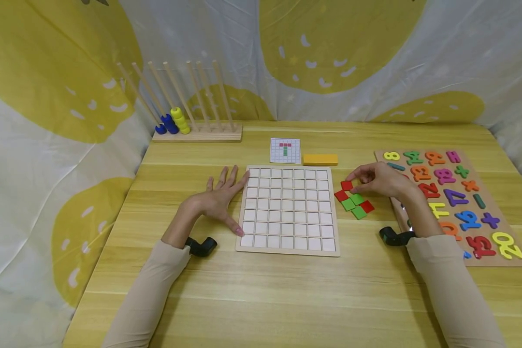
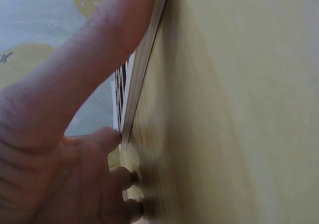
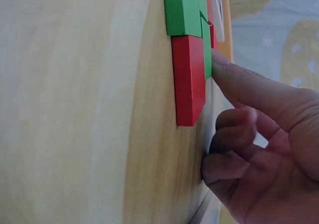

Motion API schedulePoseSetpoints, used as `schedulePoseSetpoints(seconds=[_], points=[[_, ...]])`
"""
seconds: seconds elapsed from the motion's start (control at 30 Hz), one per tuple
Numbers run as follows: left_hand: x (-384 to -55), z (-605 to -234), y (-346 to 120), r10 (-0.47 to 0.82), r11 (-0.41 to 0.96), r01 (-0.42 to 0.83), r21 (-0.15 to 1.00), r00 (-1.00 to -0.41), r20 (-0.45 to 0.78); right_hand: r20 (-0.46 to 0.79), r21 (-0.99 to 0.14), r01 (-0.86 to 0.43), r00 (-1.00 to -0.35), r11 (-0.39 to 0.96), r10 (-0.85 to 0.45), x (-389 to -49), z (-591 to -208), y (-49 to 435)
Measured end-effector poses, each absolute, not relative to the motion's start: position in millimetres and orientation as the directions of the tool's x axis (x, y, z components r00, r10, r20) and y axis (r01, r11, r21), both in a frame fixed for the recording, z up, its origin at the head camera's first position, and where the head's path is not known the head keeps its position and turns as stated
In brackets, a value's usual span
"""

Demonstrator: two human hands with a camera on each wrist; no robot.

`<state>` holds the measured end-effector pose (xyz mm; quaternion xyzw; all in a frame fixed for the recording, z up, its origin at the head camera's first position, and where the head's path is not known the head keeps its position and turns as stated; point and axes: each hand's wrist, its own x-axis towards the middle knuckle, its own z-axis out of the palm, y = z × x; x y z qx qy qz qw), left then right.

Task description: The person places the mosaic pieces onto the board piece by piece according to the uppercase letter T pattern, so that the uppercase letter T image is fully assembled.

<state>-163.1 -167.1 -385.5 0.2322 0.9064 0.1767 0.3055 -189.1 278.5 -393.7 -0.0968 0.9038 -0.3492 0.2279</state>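
- We are counting six tiles right of centre in the head view, lying close together on the worktop point(image 1: 287, 299): three red tiles point(image 1: 367, 207) and three green tiles point(image 1: 358, 212).
- We are holding our right hand point(image 1: 380, 180) over their upper edge, thumb and forefinger curving by one red tile; we cannot tell whether that grip is pinching it.
- We are resting our left hand point(image 1: 219, 199), its grip spread wide, along the left edge of the one grid board point(image 1: 287, 251), mid-frame.
- We are counting seven columns and seven rows of cells on it, all holding no tile.
- Above the board we are seeing one pattern card point(image 1: 295, 154), with one orange block point(image 1: 320, 160) just beside it.
- At upper left one peg rack point(image 1: 200, 137) is standing with seven pegs, blue rings sitting on two and yellow rings on a third.
- At the right of the frame one number board point(image 1: 490, 203) is lying, and our right hand and forearm are blocking part of it.
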Motion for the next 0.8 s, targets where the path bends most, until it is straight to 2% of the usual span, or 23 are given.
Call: schedulePoseSetpoints(seconds=[0.4, 0.8], points=[[-162.9, -385.5, -167.2, 0.524, 0.835, 0.313, 0.453, -0.706, -0.477, -0.379, -0.695, 0.045, -0.872, 0.718, -0.311, -187.1, -390.4, 279.7], [-162.0, -383.7, -167.2, 0.528, 0.835, 0.330, 0.441, -0.704, -0.474, -0.322, -0.732, 0.021, -0.892, 0.681, -0.318, -186.9, -381.0, 269.5]])
